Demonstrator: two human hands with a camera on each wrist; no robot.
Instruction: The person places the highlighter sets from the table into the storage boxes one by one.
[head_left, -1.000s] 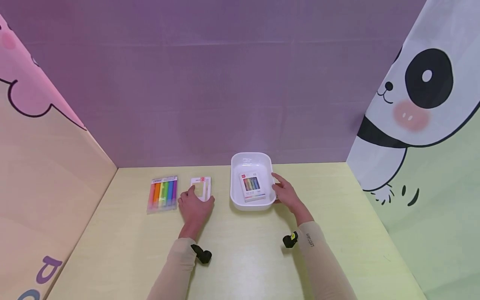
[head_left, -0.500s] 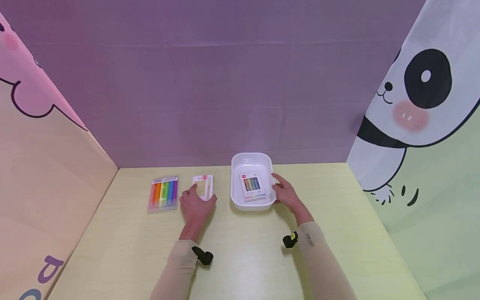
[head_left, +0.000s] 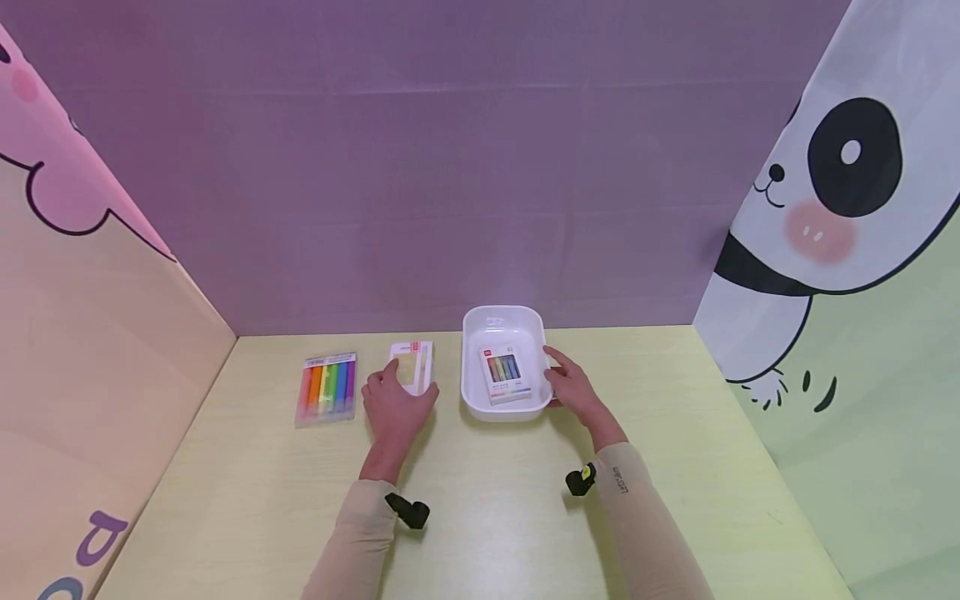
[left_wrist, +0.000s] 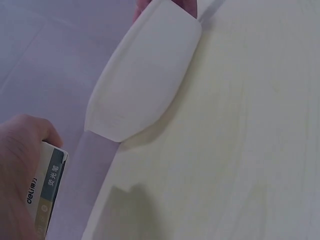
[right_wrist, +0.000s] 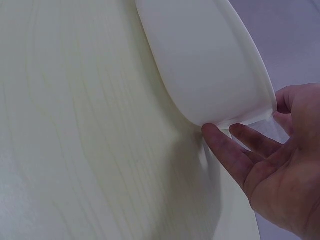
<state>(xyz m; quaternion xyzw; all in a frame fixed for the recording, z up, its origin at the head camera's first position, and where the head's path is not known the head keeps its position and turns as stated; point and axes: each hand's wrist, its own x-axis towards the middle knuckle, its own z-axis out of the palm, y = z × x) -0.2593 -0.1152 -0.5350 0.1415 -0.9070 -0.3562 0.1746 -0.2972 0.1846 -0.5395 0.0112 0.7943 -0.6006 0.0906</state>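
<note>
My left hand (head_left: 396, 410) grips a white box of highlighters (head_left: 412, 367) by its sides, thumb on the right and fingers on the left. In the left wrist view the box's printed edge (left_wrist: 47, 187) shows beside the hand. A white plastic tray (head_left: 470, 392) stands right of it, holding a small white box with coloured sticks printed on its front (head_left: 504, 375). My right hand (head_left: 573, 387) holds the tray's right side. Seen from the right wrist, its fingertips (right_wrist: 212, 134) meet the tray's lower edge while other fingers reach the rim.
A clear pack of rainbow-coloured markers (head_left: 326, 392) lies flat left of my left hand. The pale wooden table (head_left: 495, 517) ends at a purple backdrop (head_left: 390, 208) behind the tray. Printed cloth walls rise on both sides.
My left hand and the box of highlighters have shifted a little right and toward the back of the table. My right hand and the tray have stayed in place.
</note>
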